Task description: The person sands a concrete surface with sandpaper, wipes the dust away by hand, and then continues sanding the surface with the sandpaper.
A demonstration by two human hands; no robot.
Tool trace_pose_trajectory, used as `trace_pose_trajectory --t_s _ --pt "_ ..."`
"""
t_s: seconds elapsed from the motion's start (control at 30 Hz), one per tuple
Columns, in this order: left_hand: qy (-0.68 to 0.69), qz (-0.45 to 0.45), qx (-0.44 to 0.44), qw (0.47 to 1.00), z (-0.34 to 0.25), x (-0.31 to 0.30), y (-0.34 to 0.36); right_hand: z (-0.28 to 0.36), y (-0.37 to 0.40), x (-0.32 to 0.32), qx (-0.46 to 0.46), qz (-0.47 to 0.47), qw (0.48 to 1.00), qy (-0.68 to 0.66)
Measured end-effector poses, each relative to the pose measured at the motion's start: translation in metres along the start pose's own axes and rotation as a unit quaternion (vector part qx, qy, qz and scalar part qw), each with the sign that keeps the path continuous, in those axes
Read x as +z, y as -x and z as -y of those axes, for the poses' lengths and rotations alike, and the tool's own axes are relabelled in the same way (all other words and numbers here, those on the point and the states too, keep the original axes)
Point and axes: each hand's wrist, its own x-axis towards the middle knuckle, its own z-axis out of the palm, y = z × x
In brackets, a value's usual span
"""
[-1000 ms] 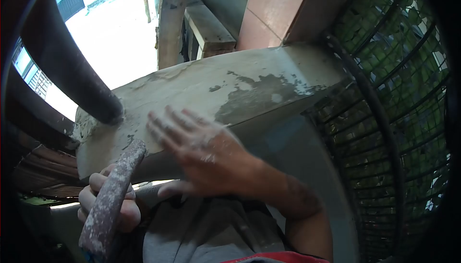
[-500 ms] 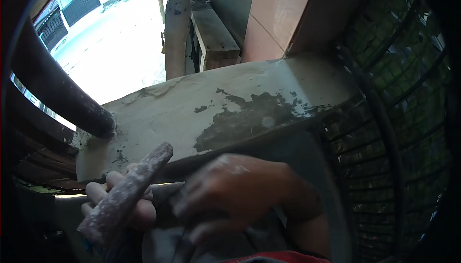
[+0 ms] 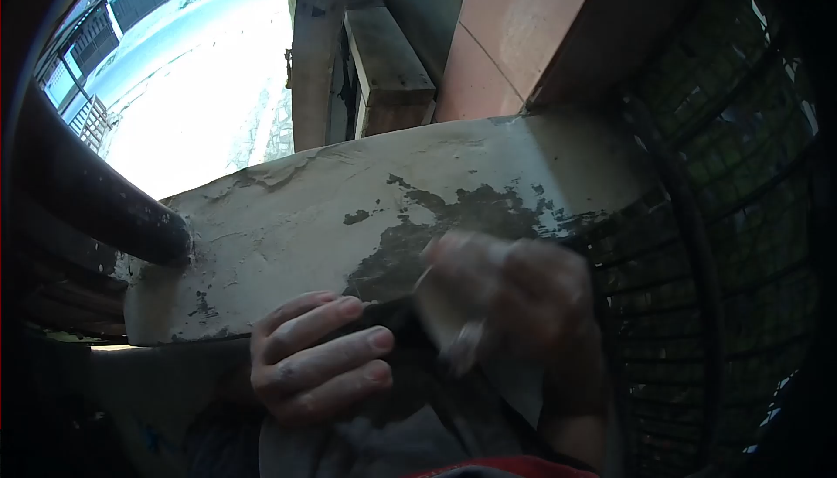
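My left hand is over my lap, just in front of the ledge's near edge. Its fingers are bent loosely and slightly apart, with nothing visible in them. To its right, my right hand is raised before the ledge and smeared by motion. Between its fingers and thumb shows a pale, flat-looking piece, too blurred to name. The rough, mottled stick-like thing seen earlier in my left hand is not recognisable now. Behind both hands lies the pale ledge, its paint worn away to a dark grey patch.
A dark round rail meets the ledge at the left. A pink tiled pillar rises behind it. Dark curved bars with mesh stand on the right. Beyond are a wooden box-like block and a bright road.
The mottled stick-like thing has left my left hand, which has moved right and turned, fingers pointing right. My right hand has risen to the right, now with a pale piece in it.
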Motion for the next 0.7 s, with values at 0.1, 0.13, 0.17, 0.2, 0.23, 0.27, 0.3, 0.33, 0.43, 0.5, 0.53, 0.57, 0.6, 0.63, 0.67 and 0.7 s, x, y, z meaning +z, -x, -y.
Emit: trace_pose_trajectory --t_s 0.1,0.13,0.17,0.2,0.23,0.27,0.3,0.33,0.43,0.5,0.53,0.57,0.6,0.63,0.67,0.7 --pt "-0.131 0.012 -0.049 0.990 -0.004 -0.025 0.001 -0.037 -0.016 0.008 0.237 -0.025 0.954 0.180" --pt "-0.152 0.022 -0.064 0.986 -0.005 -0.029 0.005 -0.040 -0.025 0.015 0.236 -0.017 0.955 0.180" --pt "-0.175 0.032 -0.079 0.981 -0.006 -0.034 0.009 -0.040 -0.036 0.025 0.189 0.043 0.972 0.135" --pt "-0.154 0.029 -0.064 0.985 -0.004 -0.040 0.011 -0.029 -0.048 0.038 0.101 0.077 0.991 0.047" --pt "-0.157 0.026 -0.068 0.985 -0.002 -0.040 0.017 -0.018 -0.060 0.050 0.021 0.124 0.991 -0.052" --pt "-0.132 -0.040 -0.030 0.990 0.000 -0.036 0.028 -0.001 -0.068 0.059 -0.093 0.146 0.965 -0.196" --pt "-0.125 -0.127 0.008 0.984 0.005 -0.024 0.035 0.005 -0.074 0.049 -0.092 0.149 0.965 -0.197" --pt "-0.122 -0.212 0.046 0.968 0.010 -0.013 0.041 0.011 -0.083 0.032 -0.059 0.300 0.895 -0.325" --pt "-0.141 -0.096 0.016 0.985 -0.004 -0.033 0.054 -0.014 -0.068 0.008 0.142 0.232 0.873 -0.405" --pt "-0.132 -0.117 0.028 0.984 -0.001 -0.033 0.058 -0.055 -0.067 0.007 0.325 0.086 0.936 -0.105" --pt "-0.146 -0.075 0.025 0.986 -0.003 -0.034 0.054 -0.054 -0.065 0.025 0.252 0.074 0.965 0.015" --pt "-0.159 -0.033 0.026 0.986 -0.004 -0.035 0.049 -0.046 -0.064 0.041 0.174 0.059 0.973 0.136" --pt "-0.180 -0.007 -0.020 0.983 -0.013 -0.037 0.045 -0.017 -0.071 0.046 0.088 0.123 0.988 0.035" --pt "-0.176 -0.010 -0.021 0.984 -0.013 -0.036 0.043 0.015 -0.075 0.047 0.001 0.188 0.980 -0.071" --pt "-0.182 -0.022 -0.015 0.983 -0.013 -0.034 0.042 0.031 -0.072 0.049 -0.037 0.237 0.946 -0.218" --pt "-0.186 -0.032 -0.010 0.982 -0.014 -0.035 0.041 0.042 -0.070 0.049 -0.073 0.276 0.888 -0.361"
